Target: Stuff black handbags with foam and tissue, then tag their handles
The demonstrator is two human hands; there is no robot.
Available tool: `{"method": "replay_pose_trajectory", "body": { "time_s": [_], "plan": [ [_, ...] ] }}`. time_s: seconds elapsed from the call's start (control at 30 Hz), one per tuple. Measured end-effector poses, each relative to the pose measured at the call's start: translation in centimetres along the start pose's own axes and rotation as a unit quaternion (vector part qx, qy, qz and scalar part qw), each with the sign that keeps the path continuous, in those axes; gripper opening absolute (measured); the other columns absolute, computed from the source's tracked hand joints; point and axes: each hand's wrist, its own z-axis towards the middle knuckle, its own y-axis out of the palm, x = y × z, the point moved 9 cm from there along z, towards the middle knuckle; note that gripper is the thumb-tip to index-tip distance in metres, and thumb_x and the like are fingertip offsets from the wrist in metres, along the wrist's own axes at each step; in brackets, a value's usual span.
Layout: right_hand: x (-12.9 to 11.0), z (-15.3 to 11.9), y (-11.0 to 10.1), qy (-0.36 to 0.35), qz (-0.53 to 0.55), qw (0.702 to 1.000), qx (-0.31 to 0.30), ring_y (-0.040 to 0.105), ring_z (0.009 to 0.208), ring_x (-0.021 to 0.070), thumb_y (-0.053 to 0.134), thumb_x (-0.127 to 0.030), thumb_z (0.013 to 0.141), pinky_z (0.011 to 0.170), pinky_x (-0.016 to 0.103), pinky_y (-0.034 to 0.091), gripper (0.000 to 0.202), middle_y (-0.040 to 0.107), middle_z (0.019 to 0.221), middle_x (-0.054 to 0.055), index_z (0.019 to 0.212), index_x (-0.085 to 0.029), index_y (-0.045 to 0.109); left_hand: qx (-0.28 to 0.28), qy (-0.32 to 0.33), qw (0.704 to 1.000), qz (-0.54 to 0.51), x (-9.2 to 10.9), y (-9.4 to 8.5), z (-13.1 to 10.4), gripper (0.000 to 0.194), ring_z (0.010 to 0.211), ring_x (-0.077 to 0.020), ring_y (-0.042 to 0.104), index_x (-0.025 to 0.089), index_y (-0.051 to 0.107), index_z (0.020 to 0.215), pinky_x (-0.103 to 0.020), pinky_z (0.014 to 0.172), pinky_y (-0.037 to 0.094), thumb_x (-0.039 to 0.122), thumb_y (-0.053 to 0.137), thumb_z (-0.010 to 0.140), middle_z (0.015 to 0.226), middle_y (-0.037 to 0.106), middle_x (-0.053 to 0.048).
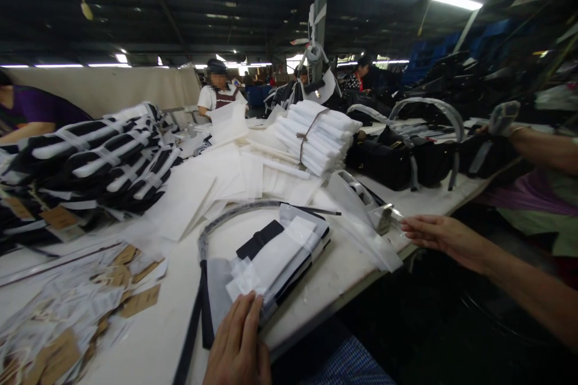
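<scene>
A flat black bag [316,246] lies near the table's front edge, partly covered with white tissue and plastic wrapping [280,249]. Its long wrapped strap [204,240] curves around the left and far sides. My left hand [239,337] rests on the bag's near corner, fingers laid flat over the wrapping. To the right of the bag stands a tape dispenser [354,192] with a metal cutting end. Just off that end is my right hand [451,243], fingertips pinched at what looks like a shiny strip of clear tape [397,213].
Loose paper tags [139,301] cover the table at front left. Wrapped black-and-white bundles [90,156] are piled behind them. White sheets [189,192] and a tied white stack [316,132] lie mid-table. Black bags [383,159] stand at right, beside a co-worker's arm [546,153].
</scene>
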Motion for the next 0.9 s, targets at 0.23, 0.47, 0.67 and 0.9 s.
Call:
{"method": "replay_pose_trajectory", "body": {
  "time_s": [0.23, 0.47, 0.67, 0.9],
  "plan": [
    [2.0, 2.4, 0.1, -0.074, -0.077, 0.993, 0.048, 0.072, 0.077, 0.0237, 0.082, -0.05, 0.06, 0.072, 0.032, 0.061, 0.041, 0.077, 0.088, 0.01, 0.084, -0.018, 0.077, -0.006, -0.015, 1.0, -0.005, 0.2, -0.4, 0.2, 0.056, 0.125, -0.027, 0.057, 0.014, 0.05, 0.137, -0.039, 0.1, 0.05, 0.009, 0.049, 0.082, 0.137, 0.059, -0.013],
    [-4.4, -2.7, 2.9, -0.342, -0.386, 0.857, -0.014, 0.074, 0.087, 0.0266, 0.062, -0.043, 0.087, 0.083, 0.037, 0.057, 0.027, 0.078, 0.095, 0.005, 0.097, -0.024, 0.078, -0.016, -0.053, 0.998, -0.014, 0.4, -0.7, 0.5, 0.055, 0.128, -0.0251, 0.054, 0.016, 0.05, 0.138, -0.038, 0.105, 0.047, 0.007, 0.048, 0.083, 0.14, 0.057, -0.01],
    [-10.1, -10.3, 16.5, -0.555, -0.437, 0.668, -0.234, 0.072, 0.081, 0.0169, 0.059, -0.022, 0.094, 0.072, 0.024, 0.051, 0.017, 0.076, 0.093, 0.004, 0.104, -0.024, 0.073, -0.034, -0.118, 0.992, -0.029, 0.8, -1.8, 1.0, 0.055, 0.13, -0.0254, 0.051, 0.016, 0.053, 0.135, -0.043, 0.106, 0.048, 0.002, 0.045, 0.082, 0.139, 0.057, -0.009],
    [-11.9, -13.7, 32.9, -0.637, -0.458, 0.464, -0.411, 0.061, 0.065, 0.0143, 0.054, -0.029, 0.097, 0.059, 0.027, 0.036, 0.02, 0.067, 0.072, 0.002, 0.084, -0.02, 0.068, -0.048, -0.17, 0.981, -0.081, 0.8, -2.0, 1.2, 0.062, 0.133, -0.0242, 0.049, 0.017, 0.055, 0.135, -0.043, 0.109, 0.048, -0.002, 0.042, 0.078, 0.139, 0.058, -0.008]
  ]
}}
